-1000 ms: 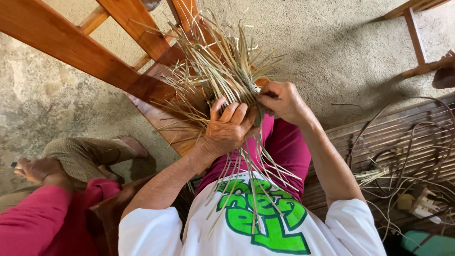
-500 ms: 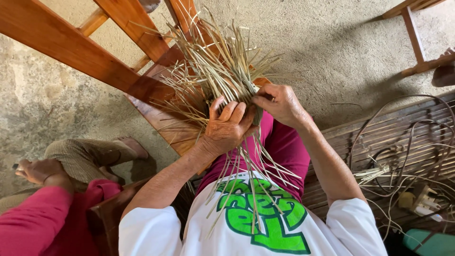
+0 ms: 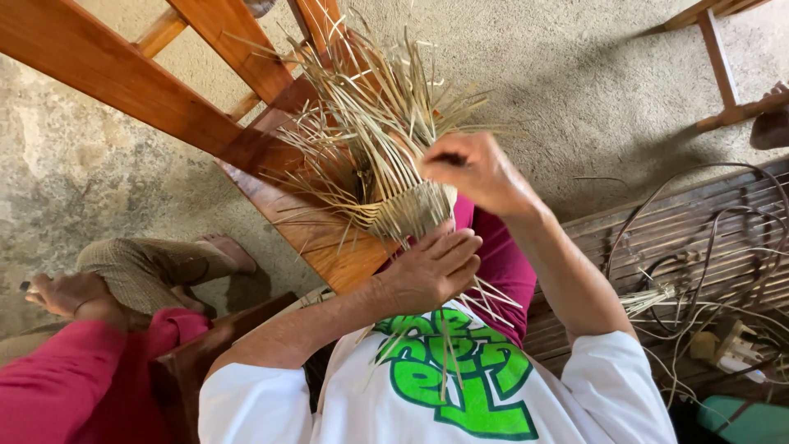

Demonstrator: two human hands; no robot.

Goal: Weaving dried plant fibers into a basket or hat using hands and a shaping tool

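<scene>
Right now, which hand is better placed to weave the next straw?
Right, probably. The right hand is up among the loose straws, fingers pinched shut there. The left hand lies flat under the woven part, steadying it.

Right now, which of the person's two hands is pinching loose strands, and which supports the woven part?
The right hand pinches loose strands above the half-woven basket. The left hand lies flat under its woven base, fingers spread.
</scene>
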